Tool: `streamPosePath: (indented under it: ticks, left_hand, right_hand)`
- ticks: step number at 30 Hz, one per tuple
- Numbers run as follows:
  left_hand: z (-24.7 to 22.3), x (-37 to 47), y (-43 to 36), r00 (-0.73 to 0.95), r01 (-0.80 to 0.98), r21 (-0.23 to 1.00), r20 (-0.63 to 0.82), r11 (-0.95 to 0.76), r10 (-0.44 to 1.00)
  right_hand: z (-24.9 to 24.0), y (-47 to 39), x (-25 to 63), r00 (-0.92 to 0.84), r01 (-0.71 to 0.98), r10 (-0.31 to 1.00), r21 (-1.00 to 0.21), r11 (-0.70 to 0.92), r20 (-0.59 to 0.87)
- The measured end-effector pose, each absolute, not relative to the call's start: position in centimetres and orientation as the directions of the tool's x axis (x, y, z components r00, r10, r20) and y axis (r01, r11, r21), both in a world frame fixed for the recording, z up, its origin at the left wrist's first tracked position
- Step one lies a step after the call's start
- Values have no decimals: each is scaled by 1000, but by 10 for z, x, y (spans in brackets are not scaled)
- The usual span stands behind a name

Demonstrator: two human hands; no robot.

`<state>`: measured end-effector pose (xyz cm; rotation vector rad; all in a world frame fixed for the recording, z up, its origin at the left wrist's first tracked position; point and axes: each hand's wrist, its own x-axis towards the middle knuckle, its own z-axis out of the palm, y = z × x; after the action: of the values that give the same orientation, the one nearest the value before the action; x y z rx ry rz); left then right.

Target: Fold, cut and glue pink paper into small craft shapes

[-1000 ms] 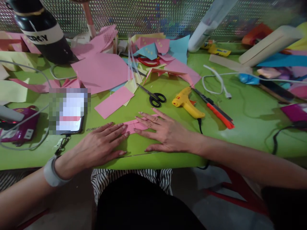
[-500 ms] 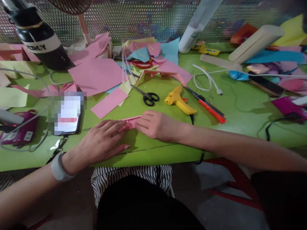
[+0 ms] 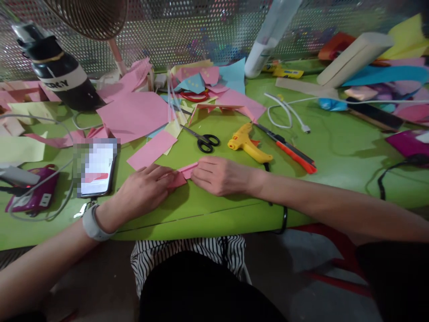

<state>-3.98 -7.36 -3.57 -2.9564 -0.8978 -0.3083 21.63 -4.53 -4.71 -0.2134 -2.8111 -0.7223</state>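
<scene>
A small folded pink paper (image 3: 182,174) lies on the green table (image 3: 214,219) near its front edge, between my two hands. My left hand (image 3: 149,185) covers its left end, with the fingers pressed together on it. On the right end, the bent fingers of my right hand (image 3: 217,175) hold the paper. Black scissors (image 3: 208,142) lie just behind my hands. Beyond my right hand are a yellow glue gun (image 3: 250,144) and a red and black cutter (image 3: 291,152). A flat pink strip (image 3: 152,150) rests behind my left hand.
A phone (image 3: 98,167) lies left of my left hand, near a purple box (image 3: 36,190). Pink sheets (image 3: 134,116) and a black bottle (image 3: 63,74) stand behind. A white cable (image 3: 288,112) curls at the back right, near a beige roll (image 3: 355,58).
The view has shifted slightly. My left hand's thumb has drawn in towards its fingers, and the pink paper between my hands now lies more folded, with a flap showing by my left fingertips.
</scene>
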Motion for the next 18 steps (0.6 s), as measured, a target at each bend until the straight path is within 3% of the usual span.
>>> streamPosePath:
  ticks: [5,13,18]
  left_hand:
    - [-27,-24,-86,849,511,-10,158,-859,504]
    - [-19,-11,-77,851,490,129,146,-862,505]
    - [-27,-11,-74,884,427,-28,225,-904,411]
  right_hand:
    - [-49,-42,230,-957,208,95,421,883,273]
    - [-53,-46,233,-920,308,174,373,875,351]
    - [-54,-49,231,-903,333,192,344,878,383]
